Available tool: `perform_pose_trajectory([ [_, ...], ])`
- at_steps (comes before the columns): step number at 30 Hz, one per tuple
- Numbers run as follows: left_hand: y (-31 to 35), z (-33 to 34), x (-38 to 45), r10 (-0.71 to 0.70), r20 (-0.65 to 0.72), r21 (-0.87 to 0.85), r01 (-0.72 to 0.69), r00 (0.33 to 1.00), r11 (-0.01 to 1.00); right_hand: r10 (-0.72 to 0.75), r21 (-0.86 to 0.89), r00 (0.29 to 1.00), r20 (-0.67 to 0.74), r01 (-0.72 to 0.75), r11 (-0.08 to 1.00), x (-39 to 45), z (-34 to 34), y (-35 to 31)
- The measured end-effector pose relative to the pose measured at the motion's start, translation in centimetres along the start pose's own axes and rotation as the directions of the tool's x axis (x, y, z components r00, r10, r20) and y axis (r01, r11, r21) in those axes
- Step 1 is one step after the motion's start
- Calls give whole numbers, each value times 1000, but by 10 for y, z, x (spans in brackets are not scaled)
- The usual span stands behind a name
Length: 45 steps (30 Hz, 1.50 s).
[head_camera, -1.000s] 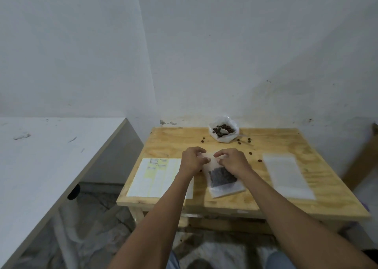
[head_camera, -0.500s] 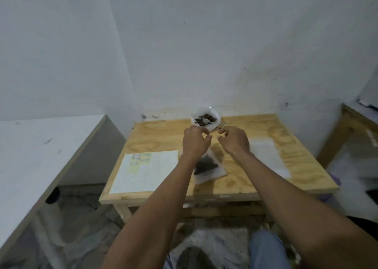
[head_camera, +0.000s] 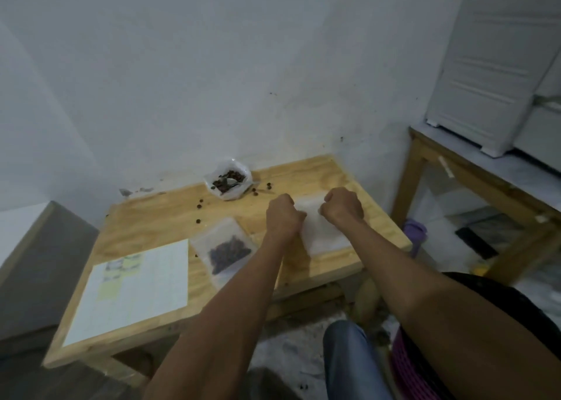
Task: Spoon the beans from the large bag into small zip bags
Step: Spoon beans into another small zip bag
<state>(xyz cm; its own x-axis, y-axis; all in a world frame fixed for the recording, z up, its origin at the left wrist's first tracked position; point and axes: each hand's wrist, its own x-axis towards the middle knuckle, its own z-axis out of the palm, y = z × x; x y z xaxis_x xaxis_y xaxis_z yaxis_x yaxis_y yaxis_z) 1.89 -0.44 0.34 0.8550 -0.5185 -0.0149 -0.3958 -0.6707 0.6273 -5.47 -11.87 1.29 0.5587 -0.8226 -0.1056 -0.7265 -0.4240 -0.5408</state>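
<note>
a: where is the large clear plastic bag of dark brown beans (head_camera: 228,181)?

b: at the far edge of the pale plywood table (head_camera: 158,217), against the white wall. its mouth is rolled open, with a metal spoon (head_camera: 228,182) lying on the beans inside. loose brown beans (head_camera: 260,189) are scattered on the wood around it.

a: and the small bags?

b: a small clear zip bag part-filled with beans (head_camera: 226,249) lies flat near the front edge, its dark heap in its lower half. to its right, by the right edge, lies a flat stack of empty frosted zip bags (head_camera: 320,232).

a: the hands?

b: the left hand (head_camera: 283,216) and right hand (head_camera: 341,205) are both curled at the top of the empty stack, fingers tucked under; whether they pinch a bag, i cannot tell.

a: anything else?

b: a white printed paper sheet (head_camera: 133,288) near the front left corner.
</note>
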Motion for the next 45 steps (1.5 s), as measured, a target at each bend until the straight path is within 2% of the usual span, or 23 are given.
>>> perform_pose_trajectory([
  [7, 2, -1, 0, -52, -100, -69, 45, 994, 997, 5, 34, 998, -57, -3, 999, 0, -1, 3],
  [9, 4, -1, 0, -68, -132, -141, 50, 989, 989, 13, 55, 996, -88, -8, 998, -1, -4, 0],
  [11, 8, -3, 0, -124, -167, -291, 71, 978, 954, 16, 94, 992, -127, -4, 996, -4, -8, -4],
  [13, 10, -7, 1, -208, -153, -511, 103, 966, 853, 11, 175, 987, -162, 17, 985, -5, -14, -6],
  [15, 10, -15, 2, -241, -99, -709, 102, 965, 698, 7, 312, 984, -180, 51, 949, -6, -23, -10],
  [17, 10, -28, 1, -224, -81, -809, 67, 971, 584, 2, 492, 984, -180, 88, 866, -5, -32, -16],
  [19, 9, -47, 0, -202, -85, -846, 37, 976, 532, -44, 674, 990, -133, 123, 728, -7, -43, -27],
  [21, 4, -66, 0, -156, -98, -846, 0, 983, 534, -139, 790, 989, -58, 130, 598, -12, -53, -41],
  [23, -4, -86, 0, -82, -136, -806, -62, 987, 588, -244, 829, 970, 4, 133, 543, -18, -61, -58],
  [28, -32, -129, -5, 18, -294, -636, -209, 956, 743, -495, 712, 858, 136, 263, 651, -35, -61, -100],
  [31, -55, -149, -10, 24, -375, -516, -230, 927, 825, -551, 635, 822, 145, 350, 688, -49, -48, -127],
  [34, -69, -163, -16, 17, -512, -324, -211, 859, 922, -566, 602, 817, 106, 400, 691, -64, -28, -153],
  [37, -71, -178, -24, 16, -570, -342, -255, 821, 904, -591, 620, 804, 64, 432, 655, -77, -14, -170],
  [41, -77, -193, -27, -69, -605, -427, -249, 793, 869, -579, 638, 815, 15, 437, 633, -89, -5, -182],
  [43, -78, -197, -27, -94, -554, -522, -258, 827, 813, -584, 648, 811, 1, 445, 619, -93, -3, -187],
  [45, -77, -199, -27, -156, -479, -673, -247, 864, 698, -599, 650, 800, -5, 458, 607, -97, 0, -190],
])
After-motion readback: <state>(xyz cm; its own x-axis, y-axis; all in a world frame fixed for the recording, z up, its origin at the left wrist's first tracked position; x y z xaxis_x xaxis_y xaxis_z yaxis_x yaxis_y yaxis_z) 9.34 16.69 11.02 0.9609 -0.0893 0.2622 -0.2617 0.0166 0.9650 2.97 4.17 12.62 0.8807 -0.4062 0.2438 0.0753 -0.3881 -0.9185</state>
